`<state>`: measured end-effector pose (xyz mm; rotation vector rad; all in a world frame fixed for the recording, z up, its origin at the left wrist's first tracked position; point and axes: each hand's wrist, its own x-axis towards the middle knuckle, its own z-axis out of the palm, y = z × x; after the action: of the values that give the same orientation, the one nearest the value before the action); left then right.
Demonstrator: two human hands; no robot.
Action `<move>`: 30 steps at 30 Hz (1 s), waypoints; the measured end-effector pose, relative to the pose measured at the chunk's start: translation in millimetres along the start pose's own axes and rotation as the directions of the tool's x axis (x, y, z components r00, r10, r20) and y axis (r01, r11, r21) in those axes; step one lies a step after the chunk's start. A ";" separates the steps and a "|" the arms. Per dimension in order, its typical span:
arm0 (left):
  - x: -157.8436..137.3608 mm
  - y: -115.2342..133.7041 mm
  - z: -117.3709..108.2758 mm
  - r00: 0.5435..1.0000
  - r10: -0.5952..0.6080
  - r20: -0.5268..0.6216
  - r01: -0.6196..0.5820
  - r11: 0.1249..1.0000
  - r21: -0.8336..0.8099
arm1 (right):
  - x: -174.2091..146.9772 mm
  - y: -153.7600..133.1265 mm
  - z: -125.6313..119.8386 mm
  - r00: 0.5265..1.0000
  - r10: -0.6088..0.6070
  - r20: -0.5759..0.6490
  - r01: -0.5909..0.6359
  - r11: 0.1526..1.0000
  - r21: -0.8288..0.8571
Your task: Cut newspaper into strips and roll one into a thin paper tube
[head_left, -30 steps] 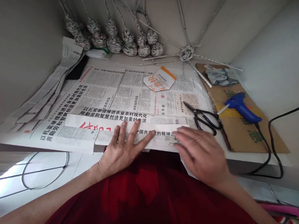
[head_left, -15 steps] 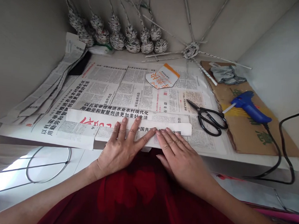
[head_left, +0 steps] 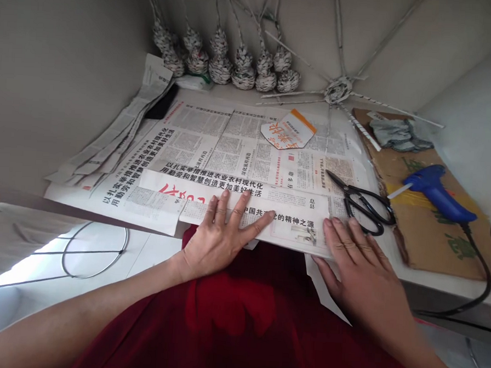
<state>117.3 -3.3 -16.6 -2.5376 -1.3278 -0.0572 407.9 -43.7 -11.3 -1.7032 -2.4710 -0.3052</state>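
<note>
A folded newspaper strip (head_left: 293, 208) with red and black print lies along the near edge of the table, on top of other newspaper sheets (head_left: 215, 133). My left hand (head_left: 222, 227) presses flat on its middle, fingers spread. Near the strip's right end rests my right hand (head_left: 359, 256), fingers stretched out and the palm down. Black-handled scissors (head_left: 359, 204) lie just beyond my right fingertips, blades pointing to the far left. Farther back, an orange and white card piece (head_left: 288, 130) lies on the newspaper.
A blue glue gun (head_left: 438, 194) with a black cord lies on a cardboard sheet (head_left: 435, 249) at the right. Several woven paper gourds (head_left: 243, 68) stand along the wall beside a spoked paper weaving (head_left: 338, 91). Cut newspaper strips (head_left: 117, 122) are stacked at the left.
My right hand has slid rightward along the folded strip to its right end, away from my left hand. The left hand stays pressed on the paper. The whole view has shifted.
</note>
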 end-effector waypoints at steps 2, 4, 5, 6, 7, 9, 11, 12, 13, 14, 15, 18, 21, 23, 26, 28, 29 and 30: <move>0.0 0.3 0.8 1.000 0.000 0.002 0.000 1.000 -0.009 | 2.5 -3.5 -6.6 1.000 0.019 -0.024 -0.019 1.000 -0.001; 0.2 0.7 1.1 1.000 -0.004 0.011 0.004 1.000 -0.014 | 10.3 -12.2 -11.5 0.997 -0.028 -0.074 0.030 0.999 0.021; 0.5 0.8 0.9 1.000 -0.005 0.018 0.005 1.000 -0.013 | 15.5 -18.0 -12.3 0.992 -0.089 -0.088 0.093 0.995 0.042; 0.7 1.0 0.5 1.000 -0.006 0.023 0.006 1.000 -0.010 | 21.0 -24.2 -11.6 0.981 -0.168 -0.093 0.175 0.982 0.068; 1.0 1.2 0.1 1.000 -0.006 0.026 0.006 1.000 -0.005 | 26.4 -30.3 -9.6 0.965 -0.250 -0.083 0.257 0.962 0.096; 1.2 1.2 -0.5 1.000 -0.006 0.023 0.006 1.000 0.012 | 35.0 -39.7 -2.5 0.938 -0.339 -0.075 0.347 0.928 0.136; 0.4 0.1 -0.2 1.000 0.000 0.014 -0.001 1.000 0.024 | 39.7 -43.9 5.3 0.935 -0.346 -0.081 0.354 0.924 0.143; -0.6 -1.2 0.3 1.000 0.007 0.008 -0.008 1.000 0.025 | 40.7 -44.3 8.2 0.938 -0.337 -0.087 0.346 0.928 0.140; -2.0 -3.3 1.0 1.000 0.016 0.000 -0.016 1.000 0.023 | 41.0 -43.8 10.2 0.940 -0.330 -0.089 0.340 0.930 0.138; -4.0 -6.3 1.8 1.000 0.026 -0.012 -0.026 0.999 0.021 | 40.9 -43.0 11.1 0.942 -0.324 -0.088 0.333 0.933 0.138; -6.6 -10.2 2.4 0.999 0.033 -0.026 -0.032 0.999 0.020 | 40.6 -42.0 11.1 0.944 -0.319 -0.084 0.329 0.934 0.143; -18.0 -28.2 2.1 0.999 0.035 -0.039 -0.035 0.999 0.020 | 40.1 -40.3 9.0 0.952 -0.300 -0.064 0.306 0.938 0.163; -32.9 -51.5 -1.4 1.000 0.006 0.009 -0.006 1.000 -0.005 | 40.1 -41.3 7.5 0.959 -0.279 -0.040 0.282 0.945 0.169; -42.1 -64.6 -2.9 0.999 -0.043 0.028 0.044 0.999 -0.020 | 39.8 -43.2 7.2 0.962 -0.272 -0.026 0.273 0.949 0.156; -50.0 -73.7 -1.2 0.996 -0.087 0.022 0.088 0.996 -0.034 | 39.4 -47.9 6.2 0.967 -0.253 -0.022 0.254 0.961 0.108; -51.0 -73.3 1.3 0.996 -0.091 0.009 0.092 0.995 -0.047 | 40.6 -52.6 4.4 0.969 -0.244 -0.029 0.246 0.966 0.081; -50.6 -72.1 2.4 0.996 -0.093 0.003 0.093 0.994 -0.054 | 42.2 -55.9 3.0 0.969 -0.243 -0.033 0.245 0.966 0.077; -49.9 -70.6 3.2 0.996 -0.093 -0.003 0.092 0.994 -0.062 | 44.6 -59.9 1.4 0.969 -0.243 -0.033 0.245 0.966 0.081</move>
<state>30.9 -4.2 -12.0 -2.5230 -1.4628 -0.1260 336.1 -23.5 -8.7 -1.3562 -2.6384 -0.2376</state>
